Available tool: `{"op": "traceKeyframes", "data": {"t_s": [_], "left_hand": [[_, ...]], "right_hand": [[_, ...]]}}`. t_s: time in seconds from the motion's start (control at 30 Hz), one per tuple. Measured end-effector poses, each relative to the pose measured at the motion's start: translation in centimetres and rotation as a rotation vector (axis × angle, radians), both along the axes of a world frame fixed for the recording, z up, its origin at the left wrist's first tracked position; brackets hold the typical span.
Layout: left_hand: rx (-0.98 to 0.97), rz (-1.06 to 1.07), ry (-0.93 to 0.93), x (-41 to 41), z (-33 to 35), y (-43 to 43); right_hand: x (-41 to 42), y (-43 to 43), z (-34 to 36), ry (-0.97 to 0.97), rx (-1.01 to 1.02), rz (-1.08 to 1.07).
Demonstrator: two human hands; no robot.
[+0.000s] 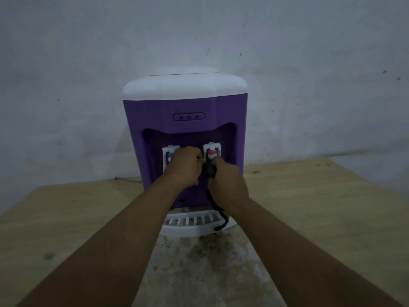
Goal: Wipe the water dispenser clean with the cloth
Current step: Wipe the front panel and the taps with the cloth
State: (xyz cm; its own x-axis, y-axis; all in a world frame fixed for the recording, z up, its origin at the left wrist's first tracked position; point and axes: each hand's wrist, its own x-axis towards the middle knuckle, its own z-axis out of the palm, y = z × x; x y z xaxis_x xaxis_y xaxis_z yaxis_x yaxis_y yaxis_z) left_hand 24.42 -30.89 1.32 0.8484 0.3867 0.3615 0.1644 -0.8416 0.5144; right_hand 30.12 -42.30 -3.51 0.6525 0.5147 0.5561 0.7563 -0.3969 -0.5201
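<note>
A purple water dispenser [183, 107] with a white top stands on the wooden table against the wall. Its recess holds a blue tap [170, 155] on the left and a red tap [211, 151] on the right. My right hand [226, 185] grips a dark cloth [209, 170] just below the red tap, and a dark strand of the cloth hangs down to the white drip tray [190, 224]. My left hand [183, 167] is curled between the two taps, its fingertips at the red tap's side. What those fingers hold is hidden.
The wooden table [309, 207] has a worn, stained patch [210, 262] in front of the dispenser. A thin cable [126, 179] lies behind the dispenser on the left. A grey wall [309, 85] closes off the back.
</note>
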Motion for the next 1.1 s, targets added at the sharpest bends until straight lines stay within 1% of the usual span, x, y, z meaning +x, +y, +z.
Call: {"op": "traceKeyframes", "data": {"t_s": [0.07,0.13,0.17,0.2,0.23,0.33,0.4,0.43,0.5,0.53,0.63,0.77,0.87,0.93,1.1], "left_hand": [[0.009,0.003,-0.006,0.2,-0.2,-0.2],[0.025,0.019,-0.016,0.4,-0.3,-0.2],[0.028,0.026,-0.015,0.5,-0.3,-0.2],[0.026,0.026,-0.017,0.5,-0.3,-0.1],[0.024,0.023,-0.019,0.5,-0.3,0.0],[0.060,0.020,-0.013,0.5,-0.4,0.0],[0.086,0.023,-0.009,0.5,-0.6,0.0],[0.085,0.025,-0.017,0.5,-0.6,0.0],[0.088,0.030,-0.031,0.7,-0.9,0.3],[0.092,0.031,-0.025,0.7,-0.9,0.3],[0.103,0.048,-0.011,0.8,-0.9,0.2],[0.097,0.079,-0.017,0.9,-1.3,0.2],[0.089,0.097,-0.017,1.3,-1.5,0.2],[0.115,0.114,-0.001,1.5,-1.4,0.1],[0.132,0.122,0.006,1.6,-1.6,0.2]], "right_hand": [[1.0,-0.7,0.8,-0.015,-0.077,0.000],[1.6,-1.6,1.7,-0.093,-0.189,-0.029],[1.8,-2.0,2.2,-0.140,-0.208,-0.063],[2.0,-2.5,2.8,-0.182,-0.180,-0.106],[2.2,-2.8,3.6,-0.208,-0.110,-0.139],[2.2,-2.7,6.0,-0.235,0.165,-0.108],[1.9,-2.4,6.5,-0.324,0.205,-0.081],[1.8,-2.3,6.3,-0.390,0.163,-0.073],[1.9,-2.1,5.3,-0.517,-0.011,-0.106],[2.0,-2.1,4.7,-0.546,-0.082,-0.135],[2.2,-2.4,4.3,-0.500,-0.183,-0.185],[2.3,-3.5,2.0,-0.359,-0.232,-0.121],[2.1,-4.2,-1.7,-0.269,-0.447,-0.106],[2.0,-4.5,-3.7,-0.183,-0.564,-0.056],[3.6,-5.5,-3.5,-0.094,-0.597,0.102]]}}
